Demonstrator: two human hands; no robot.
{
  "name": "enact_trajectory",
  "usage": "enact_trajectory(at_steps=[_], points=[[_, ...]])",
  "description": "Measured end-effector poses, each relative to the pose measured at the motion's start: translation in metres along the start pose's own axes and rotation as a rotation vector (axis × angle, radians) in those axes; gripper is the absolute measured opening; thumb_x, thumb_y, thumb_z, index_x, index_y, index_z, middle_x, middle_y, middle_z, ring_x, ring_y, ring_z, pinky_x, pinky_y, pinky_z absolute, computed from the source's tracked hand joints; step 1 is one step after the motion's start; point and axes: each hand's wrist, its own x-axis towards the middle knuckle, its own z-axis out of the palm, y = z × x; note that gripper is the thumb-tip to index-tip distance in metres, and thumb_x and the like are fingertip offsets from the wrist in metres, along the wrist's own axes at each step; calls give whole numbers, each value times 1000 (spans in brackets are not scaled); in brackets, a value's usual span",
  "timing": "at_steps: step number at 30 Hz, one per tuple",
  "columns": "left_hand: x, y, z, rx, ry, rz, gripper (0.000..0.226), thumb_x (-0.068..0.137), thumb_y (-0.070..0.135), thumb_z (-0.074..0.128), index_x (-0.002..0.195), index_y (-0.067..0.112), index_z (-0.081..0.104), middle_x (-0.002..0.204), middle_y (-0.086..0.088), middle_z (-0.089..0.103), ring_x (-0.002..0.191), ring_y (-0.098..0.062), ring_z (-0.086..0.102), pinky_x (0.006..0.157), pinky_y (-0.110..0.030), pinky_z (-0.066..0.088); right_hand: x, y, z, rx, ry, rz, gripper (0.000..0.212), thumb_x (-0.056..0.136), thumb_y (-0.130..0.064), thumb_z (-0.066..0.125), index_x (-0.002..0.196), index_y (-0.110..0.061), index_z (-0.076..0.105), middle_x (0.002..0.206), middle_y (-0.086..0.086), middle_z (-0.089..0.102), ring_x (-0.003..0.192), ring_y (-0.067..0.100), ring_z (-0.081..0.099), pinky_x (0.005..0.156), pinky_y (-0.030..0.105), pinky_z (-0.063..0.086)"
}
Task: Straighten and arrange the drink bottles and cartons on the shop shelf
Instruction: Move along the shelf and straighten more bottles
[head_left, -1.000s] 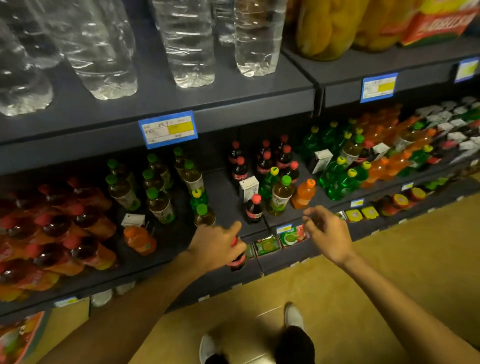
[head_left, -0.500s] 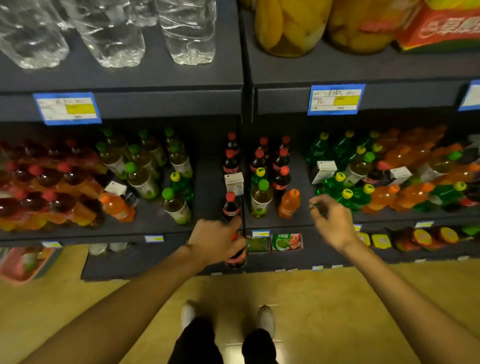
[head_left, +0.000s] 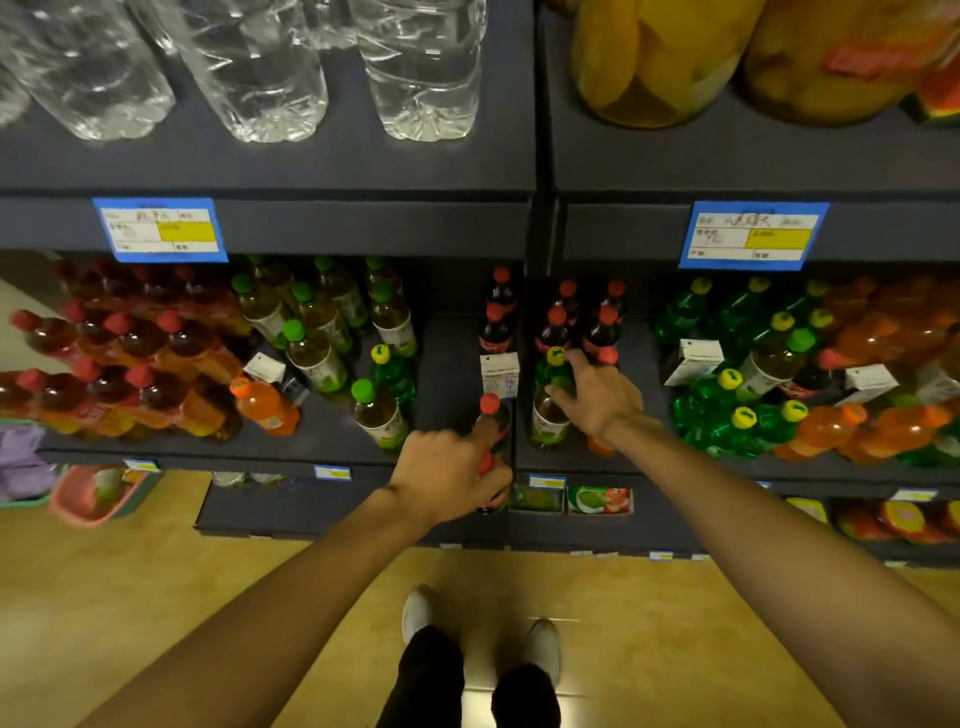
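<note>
My left hand (head_left: 447, 473) grips a dark cola bottle (head_left: 488, 462) with a red label at the front edge of the middle shelf (head_left: 270, 453). Just behind it stands another red-capped cola bottle (head_left: 489, 404), with a white carton (head_left: 500, 373) further back. My right hand (head_left: 597, 397) reaches over the shelf, its fingers curled on the top of a green-capped tea bottle (head_left: 546, 423). A green soda bottle with a yellow cap (head_left: 555, 357) stands right behind that. An orange drink bottle (head_left: 600, 444) is mostly hidden under my right wrist.
Rows of cola bottles (head_left: 556, 317) fill the back centre. Red-capped tea bottles (head_left: 119, 358) lie at the left, and green and orange bottles (head_left: 831, 426) crowd the right. Water bottles (head_left: 260, 67) stand on the shelf above. Small cartons (head_left: 597, 501) sit on the lower shelf.
The view has swung to face the shelf squarely. My right hand moved forward and left onto the tea bottle. My left hand brought the cola bottle up to the shelf's front edge.
</note>
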Motion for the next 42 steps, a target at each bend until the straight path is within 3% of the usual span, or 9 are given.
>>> enact_trajectory(at_steps=[4, 9, 13, 17, 21, 25, 32, 36, 42], points=[[-5, -9, -1, -1, -41, -56, 37, 90, 47, 43, 112, 17, 44, 78, -4, 65, 77, -29, 64, 58, -27, 29, 15, -6, 14, -6, -86, 35, 43, 93, -45, 51, 124, -15, 47, 106, 18, 64, 98, 38, 61, 75, 41, 51], [-7, -15, 0, 0, -94, -99, 38, 91, 48, 41, 114, 18, 41, 79, -3, 65, 78, -28, 64, 58, -28, 29, 4, -7, 25, 87, -56, 43, 35, 91, -36, 53, 112, -8, 47, 95, 17, 63, 90, 37, 62, 70, 39, 50], [-3, -14, 6, -48, -121, -86, 38, 93, 47, 40, 115, 16, 41, 80, -3, 65, 77, -28, 64, 57, -29, 33, -33, 7, 32, 309, 110, 124, 29, 87, -37, 59, 102, -13, 50, 77, 6, 57, 82, 35, 60, 60, 32, 37], [12, 2, 14, -81, -181, -53, 42, 96, 47, 36, 123, 15, 37, 90, -6, 68, 84, -30, 66, 65, -33, 44, -74, 29, 25, 449, 154, 185, 31, 82, -35, 65, 104, -16, 54, 85, 14, 64, 82, 40, 60, 59, 36, 40], [33, 28, 25, -46, -260, -4, 47, 99, 43, 33, 136, 14, 28, 109, -8, 64, 94, -31, 63, 72, -34, 43, -112, 48, 21, 450, 166, 152, 30, 81, -34, 67, 102, -16, 55, 80, 15, 68, 79, 39, 62, 57, 37, 40], [59, 50, 44, 45, -288, 15, 46, 100, 37, 34, 137, 11, 31, 122, -11, 56, 102, -31, 59, 71, -34, 43, -140, 71, 24, 420, 203, 165, 31, 78, -36, 70, 99, -18, 56, 77, 13, 69, 78, 39, 64, 56, 39, 42], [98, 67, 86, 138, -357, -41, 42, 100, 24, 40, 136, 7, 29, 116, -15, 58, 99, -31, 61, 67, -37, 45, -169, 110, 31, 380, 236, 208, 32, 78, -38, 69, 102, -20, 57, 80, 10, 71, 79, 37, 65, 60, 37, 46], [114, 64, 111, 99, -404, -101, 51, 96, 13, 46, 141, 7, 24, 124, -22, 53, 106, -35, 59, 78, -42, 51, -175, 123, 37, 381, 267, 229, 27, 77, -37, 71, 94, -20, 57, 73, 7, 70, 71, 35, 65, 54, 35, 44], [119, 62, 125, 25, -443, -127, 53, 91, 2, 47, 139, 12, 27, 123, -22, 49, 107, -38, 57, 80, -45, 49, -175, 128, 45, 376, 266, 215, 26, 78, -35, 73, 92, -22, 55, 69, 1, 69, 64, 26, 66, 50, 31, 44]])
